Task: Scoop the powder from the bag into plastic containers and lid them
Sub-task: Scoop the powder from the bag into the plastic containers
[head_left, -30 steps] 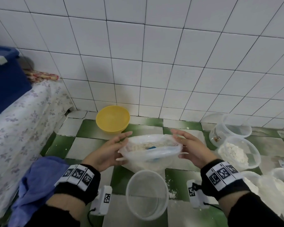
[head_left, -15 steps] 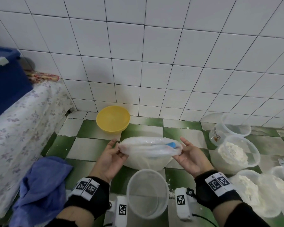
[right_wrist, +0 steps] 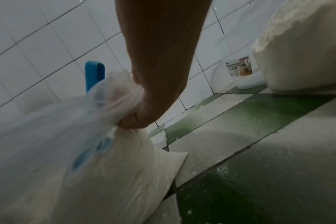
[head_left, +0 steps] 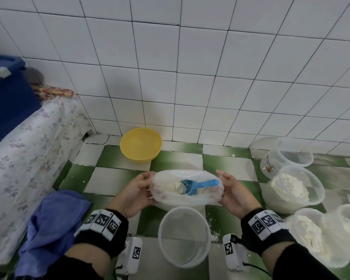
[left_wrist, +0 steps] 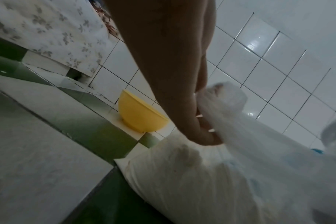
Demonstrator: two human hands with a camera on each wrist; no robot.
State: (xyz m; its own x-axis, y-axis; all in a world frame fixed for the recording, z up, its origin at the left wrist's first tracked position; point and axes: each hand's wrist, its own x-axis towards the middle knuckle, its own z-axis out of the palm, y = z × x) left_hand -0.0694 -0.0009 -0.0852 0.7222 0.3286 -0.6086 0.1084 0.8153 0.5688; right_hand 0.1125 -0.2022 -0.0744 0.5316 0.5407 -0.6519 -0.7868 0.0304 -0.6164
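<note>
Between the two hands, a clear plastic bag of white powder [head_left: 187,196] sits on a green and white checkered tile floor [head_left: 111,179], its mouth pulled wide open. The left hand [head_left: 136,191] grips the bag's left rim; the left wrist view shows its fingers [left_wrist: 203,131] curled around bunched plastic. The right hand [head_left: 233,190] grips the right rim, and the right wrist view shows its fingers [right_wrist: 136,116] curled tight on gathered plastic. Inside the open mouth, between the two sets of fingers, a blue plastic scoop [head_left: 198,185] lies on the powder, bowl toward the left fingers and handle pointing at the right fingers, its tip sticking up past the rim.

Just nearer the person than the fingers, an empty clear plastic container [head_left: 184,237] stands upright and unlidded, touching or nearly touching the bag; spilled powder dusts the floor beside it. Beyond the right fingers, to the right, stands an open container heaped with powder [head_left: 295,186], with an empty labelled tub [head_left: 285,158] behind it by the wall. Two more powder-filled containers [head_left: 315,235] sit nearer, at the right edge. Past the left fingers, a yellow bowl [head_left: 140,144] rests against the white tiled wall [head_left: 190,67]. Left of the left wrist lies a crumpled blue cloth [head_left: 53,227], beside a floral-print cover [head_left: 22,162] with a dark blue box [head_left: 8,98] on top.
</note>
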